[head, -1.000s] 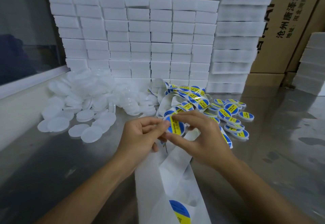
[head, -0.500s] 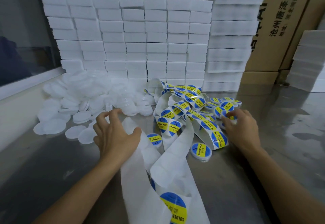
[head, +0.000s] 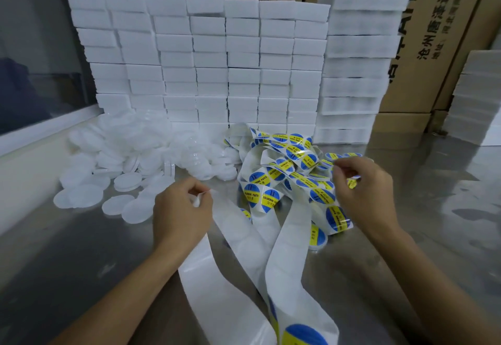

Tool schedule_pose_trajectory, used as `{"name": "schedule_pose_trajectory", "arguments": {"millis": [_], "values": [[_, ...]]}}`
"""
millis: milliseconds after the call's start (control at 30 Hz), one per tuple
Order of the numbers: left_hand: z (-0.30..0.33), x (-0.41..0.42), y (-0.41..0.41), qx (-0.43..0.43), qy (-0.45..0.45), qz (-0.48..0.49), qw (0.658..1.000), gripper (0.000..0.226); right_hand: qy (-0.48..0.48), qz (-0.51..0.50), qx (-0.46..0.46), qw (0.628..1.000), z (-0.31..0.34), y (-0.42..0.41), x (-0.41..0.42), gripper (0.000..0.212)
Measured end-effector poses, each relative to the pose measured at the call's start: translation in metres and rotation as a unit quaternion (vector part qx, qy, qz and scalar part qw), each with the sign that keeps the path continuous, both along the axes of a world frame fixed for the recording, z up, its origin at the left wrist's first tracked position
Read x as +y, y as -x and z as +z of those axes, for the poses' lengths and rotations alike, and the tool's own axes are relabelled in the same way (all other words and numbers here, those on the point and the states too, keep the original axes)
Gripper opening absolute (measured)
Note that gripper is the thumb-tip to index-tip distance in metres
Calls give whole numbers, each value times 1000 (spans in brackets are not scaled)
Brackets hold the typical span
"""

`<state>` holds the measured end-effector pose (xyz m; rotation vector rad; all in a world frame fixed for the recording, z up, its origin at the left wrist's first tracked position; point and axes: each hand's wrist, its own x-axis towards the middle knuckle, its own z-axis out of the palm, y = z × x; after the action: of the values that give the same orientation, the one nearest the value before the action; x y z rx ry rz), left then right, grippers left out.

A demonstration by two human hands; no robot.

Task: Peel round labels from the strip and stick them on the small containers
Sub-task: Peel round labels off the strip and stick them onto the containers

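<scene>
A long white backing strip (head: 284, 239) with round blue-and-yellow labels (head: 260, 195) lies tangled across the middle of the steel table. My left hand (head: 181, 211) grips a small white container (head: 199, 199) at its fingertips, just left of the strip. My right hand (head: 363, 192) hovers over the tangle and pinches a blue-and-yellow label (head: 352, 183). Unlabelled white containers (head: 122, 160) are heaped at the left. Labelled containers (head: 343, 156) sit behind my right hand, and one more labelled container (head: 317, 239) lies under the strip.
A wall of stacked white foam blocks (head: 244, 73) closes the back of the table. Cardboard boxes (head: 423, 46) stand behind it at the right. More white blocks (head: 477, 100) stand at the far right. A window ledge (head: 40, 133) runs along the left.
My hands parted after pressing a label on a container. My left hand reached into the white pile and came back holding a container. My right hand left the labelled pile and took a label.
</scene>
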<state>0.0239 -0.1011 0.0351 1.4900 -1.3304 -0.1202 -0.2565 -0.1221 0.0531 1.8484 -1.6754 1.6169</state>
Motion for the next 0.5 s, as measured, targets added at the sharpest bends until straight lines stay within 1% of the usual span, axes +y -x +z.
{"name": "schedule_pose_trajectory", "arguments": {"millis": [33, 67, 100, 133, 167, 233, 267, 333, 400, 467, 500], "values": [[2, 2, 2, -10, 30, -8, 999, 23, -19, 63, -37, 997, 6, -13, 9, 7], [4, 4, 4, -25, 57, -14, 998, 21, -65, 140, -79, 985, 12, -27, 17, 8], [5, 6, 6, -43, 82, -17, 996, 18, -131, 224, -121, 958, 15, -42, 25, 14], [7, 7, 8, -59, 104, -17, 993, 17, -204, 297, -154, 920, 16, -55, 32, 23], [9, 9, 10, -72, 127, -19, 989, 17, -273, 350, -169, 880, 16, -65, 38, 33], [11, 11, 13, -91, 174, -36, 980, 17, -368, 415, -179, 813, 14, -81, 44, 50], [12, 13, 16, -98, 196, -53, 974, 16, -389, 432, -193, 790, 11, -85, 45, 55], [13, 17, 21, -122, 232, -93, 961, 12, -395, 437, -240, 772, 8, -89, 44, 57], [11, 19, 26, -151, 245, -144, 947, 6, -378, 421, -296, 770, 6, -87, 39, 48], [8, 20, 30, -155, 235, -194, 940, 7, -336, 394, -352, 780, 5, -83, 33, 35], [8, 20, 31, -145, 221, -214, 940, 12, -309, 377, -362, 795, 5, -80, 31, 27]]}}
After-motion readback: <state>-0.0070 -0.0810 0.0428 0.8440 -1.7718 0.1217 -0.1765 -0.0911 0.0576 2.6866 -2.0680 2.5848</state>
